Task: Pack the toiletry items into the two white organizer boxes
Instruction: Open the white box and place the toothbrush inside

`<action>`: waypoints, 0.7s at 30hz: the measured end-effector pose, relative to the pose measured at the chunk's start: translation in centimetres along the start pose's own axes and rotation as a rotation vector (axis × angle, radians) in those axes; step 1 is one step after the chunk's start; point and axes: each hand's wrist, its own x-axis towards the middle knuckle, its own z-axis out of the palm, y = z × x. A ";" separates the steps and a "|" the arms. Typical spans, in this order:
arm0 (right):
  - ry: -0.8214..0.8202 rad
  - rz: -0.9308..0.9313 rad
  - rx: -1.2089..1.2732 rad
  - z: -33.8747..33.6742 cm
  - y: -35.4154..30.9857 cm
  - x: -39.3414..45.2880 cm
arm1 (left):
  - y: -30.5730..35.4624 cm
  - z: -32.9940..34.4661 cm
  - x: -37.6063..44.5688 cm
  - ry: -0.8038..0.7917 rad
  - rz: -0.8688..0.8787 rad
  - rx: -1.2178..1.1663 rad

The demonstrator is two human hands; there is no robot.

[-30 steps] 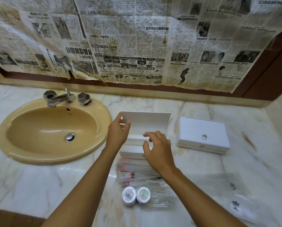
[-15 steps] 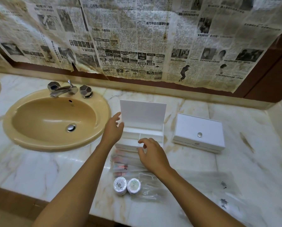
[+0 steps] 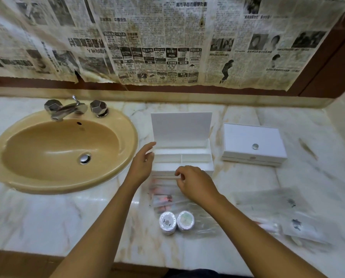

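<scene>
We see both arms reaching in over the counter (image 3: 47, 217): the left hand (image 3: 141, 165) hangs straight-fingered and loose just beside the open box (image 3: 182, 159), whose lid stands upright, holding nothing. The right hand (image 3: 195, 183) hovers palm down at the box's front edge, fingers curled in over the clear packets (image 3: 163, 195); whether they pinch anything, we cannot tell. 2 round tins (image 3: 176, 221) sit nearer us, and the shut box (image 3: 251, 145) lies right of the open one.
</scene>
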 end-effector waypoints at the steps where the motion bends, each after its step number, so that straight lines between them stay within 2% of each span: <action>1: -0.004 0.001 -0.017 0.2 -0.1 -0.1 | -0.3 -0.1 -0.1 -0.020 0.009 -0.005; 7: -0.069 0.022 -0.115 0.9 -0.5 -0.7 | -1.6 0.0 -0.3 -0.060 0.030 -0.086; 12: -0.069 0.047 -0.266 1.3 -0.5 -0.4 | -1.6 -0.1 -0.8 -0.064 -0.033 -0.168; 21: -0.017 0.045 -0.266 1.0 -0.7 -0.6 | -1.4 -0.3 -0.9 -0.069 -0.109 -0.243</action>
